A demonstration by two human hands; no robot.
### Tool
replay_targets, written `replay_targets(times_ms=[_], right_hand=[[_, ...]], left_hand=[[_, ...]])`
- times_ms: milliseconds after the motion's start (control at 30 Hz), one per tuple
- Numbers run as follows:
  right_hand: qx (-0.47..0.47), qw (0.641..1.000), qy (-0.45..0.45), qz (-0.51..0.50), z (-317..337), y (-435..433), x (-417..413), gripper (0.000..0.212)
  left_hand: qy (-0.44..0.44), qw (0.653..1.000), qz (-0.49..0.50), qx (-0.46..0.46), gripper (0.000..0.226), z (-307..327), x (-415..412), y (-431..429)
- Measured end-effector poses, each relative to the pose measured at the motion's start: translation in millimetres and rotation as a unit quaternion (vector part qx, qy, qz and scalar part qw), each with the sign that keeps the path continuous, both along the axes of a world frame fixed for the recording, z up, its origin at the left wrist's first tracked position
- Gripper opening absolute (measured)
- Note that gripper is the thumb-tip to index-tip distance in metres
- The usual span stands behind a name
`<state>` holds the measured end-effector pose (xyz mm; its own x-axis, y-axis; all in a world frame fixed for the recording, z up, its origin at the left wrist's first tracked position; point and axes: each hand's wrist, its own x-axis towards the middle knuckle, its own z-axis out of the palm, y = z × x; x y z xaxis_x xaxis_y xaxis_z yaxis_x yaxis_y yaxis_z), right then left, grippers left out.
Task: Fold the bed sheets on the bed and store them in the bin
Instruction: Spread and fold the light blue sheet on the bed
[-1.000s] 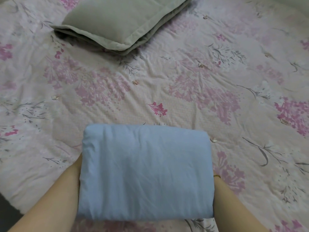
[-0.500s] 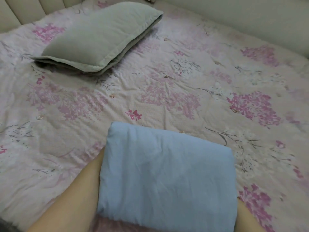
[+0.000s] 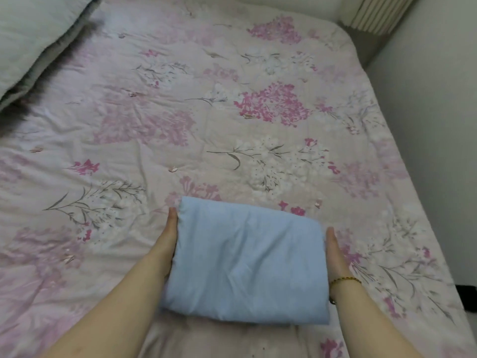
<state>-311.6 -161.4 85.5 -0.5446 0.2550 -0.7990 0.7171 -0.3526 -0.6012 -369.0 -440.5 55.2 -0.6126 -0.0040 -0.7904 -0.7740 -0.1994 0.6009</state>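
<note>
home bedroom, plainly: wide bed spread with a quilted pale-pink floral cover, soft grey-green padded pillow at the far left corner, plain white wall close along the right side, cream ribbed panel beyond.

No text, label, brand, number or sign can be read anywhere. The folded blue sheet, the floral bed cover and the grey pillow carry only plain cloth or printed flowers.
</note>
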Motion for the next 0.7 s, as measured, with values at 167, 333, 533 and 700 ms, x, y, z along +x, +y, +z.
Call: replay_targets(times_ms=[167,333,533,700], right_hand=[[0.016,0.996,0.026,0.084,-6,0,6,0.078],[0.079,0.989,0.069,0.103,-21,2,5,0.042],[0.072,0.987,0.063,0.128,-49,7,1,0.129],[0.030,0.984,0.032,0.170,-72,12,-15,0.140]], left_hand=[[0.053,0.994,-0.067,-0.068,0.055,15,10,7],[0.067,0.989,-0.078,-0.106,0.048,0,9,1],[-0.006,0.985,-0.106,-0.135,0.118,-26,-4,-11],[-0.050,0.983,-0.117,-0.135,0.098,-44,-19,-6]])
